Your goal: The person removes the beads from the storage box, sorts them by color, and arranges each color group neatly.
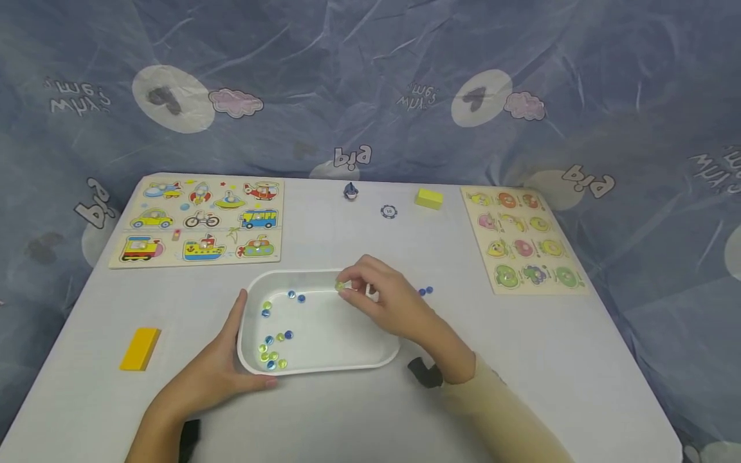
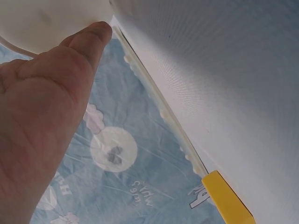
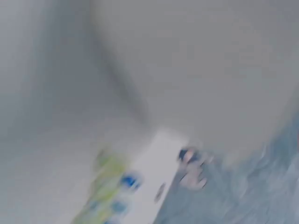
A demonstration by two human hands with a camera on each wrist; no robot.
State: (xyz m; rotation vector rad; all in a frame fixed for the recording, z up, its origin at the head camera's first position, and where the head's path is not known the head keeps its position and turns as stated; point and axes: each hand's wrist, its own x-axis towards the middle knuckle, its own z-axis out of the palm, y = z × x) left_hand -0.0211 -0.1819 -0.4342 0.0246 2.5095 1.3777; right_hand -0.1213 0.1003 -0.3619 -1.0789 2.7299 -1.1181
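One yellow-green bead is pinched by the right hand over a white tray. The left hand, thumb spread from fingers, touches the tray's edge; other beads lie inside, nearer it.

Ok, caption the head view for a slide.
Left grip touches a white tray of beads; right grip pinches a yellow-green bead.

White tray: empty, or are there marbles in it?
Not empty: the white tray holds blue marbles and yellow-green marbles, mostly toward its left end; much of its floor is bare.
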